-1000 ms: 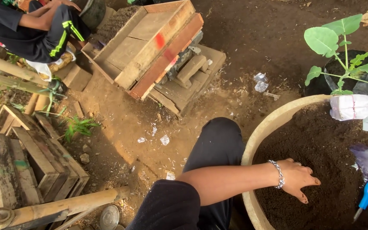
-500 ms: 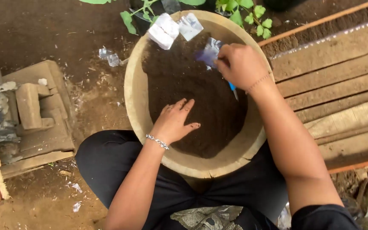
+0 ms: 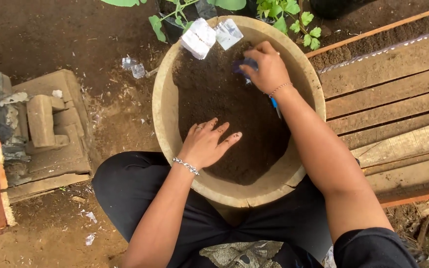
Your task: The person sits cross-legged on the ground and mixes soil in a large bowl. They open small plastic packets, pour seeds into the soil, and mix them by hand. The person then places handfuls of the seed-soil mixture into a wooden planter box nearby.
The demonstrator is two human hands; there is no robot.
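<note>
Round pot [image 3: 162,106] filled with dark soil [image 3: 224,99]; nothing planted. Left hand [image 3: 205,145] flat, released, at 6 o'clock. Right hand [image 3: 265,67] grasping bluish packet [image 3: 243,65] at 12 o'clock. White packets [image 3: 199,37] on rim, untouched.

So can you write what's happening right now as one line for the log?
left hand: flat on soil | right hand: grasping bluish packet | round pot: soil-filled | white packets: on far rim

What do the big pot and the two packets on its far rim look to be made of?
Pot: probably cement or unglazed clay, with a thick, matte tan wall and a crack near the front rim. Packets: likely thin foil or plastic, shiny, silvery and crinkled.
</note>
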